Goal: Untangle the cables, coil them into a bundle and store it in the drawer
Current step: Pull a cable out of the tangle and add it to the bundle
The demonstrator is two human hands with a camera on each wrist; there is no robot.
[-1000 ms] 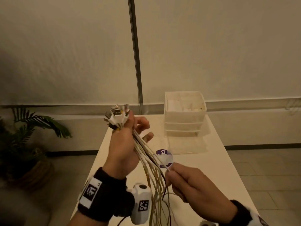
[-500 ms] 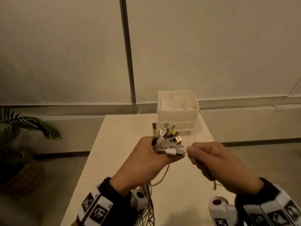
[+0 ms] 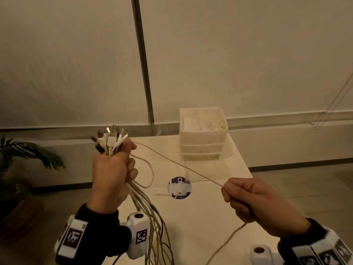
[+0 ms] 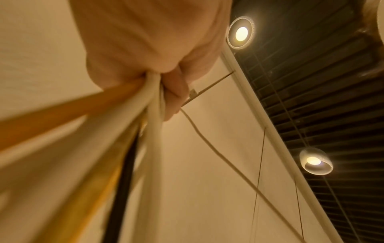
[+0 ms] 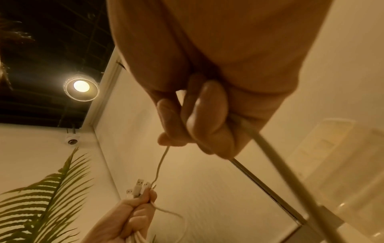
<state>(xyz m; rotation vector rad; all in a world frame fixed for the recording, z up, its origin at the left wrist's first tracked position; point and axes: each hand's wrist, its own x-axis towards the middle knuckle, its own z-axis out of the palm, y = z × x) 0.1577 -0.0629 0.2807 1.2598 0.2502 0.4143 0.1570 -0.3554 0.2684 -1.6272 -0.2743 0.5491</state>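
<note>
My left hand (image 3: 112, 175) grips a bunch of cables (image 3: 147, 213) in a fist, their plugs (image 3: 109, 139) sticking up above it and the strands hanging down past my wrist. One thin white cable (image 3: 179, 165) runs taut from that fist to my right hand (image 3: 246, 197), which pinches it at the lower right; its tail (image 3: 225, 243) drops below the hand. The left wrist view shows white, yellow and black strands (image 4: 149, 115) leaving the fist (image 4: 149, 49). In the right wrist view my fingers (image 5: 172, 121) hold the thin cable (image 5: 160, 166). A white drawer unit (image 3: 203, 134) stands at the table's far end.
A round purple and white sticker (image 3: 179, 187) lies on the cream table (image 3: 200, 217) between my hands. A potted palm (image 3: 24, 155) stands on the floor at left. A dark vertical pole (image 3: 143, 64) runs up the wall behind the table.
My right hand has slid away from the plugs, down and to the right, drawing one thin cable out taut. My left hand has lifted the bunch and moved left.
</note>
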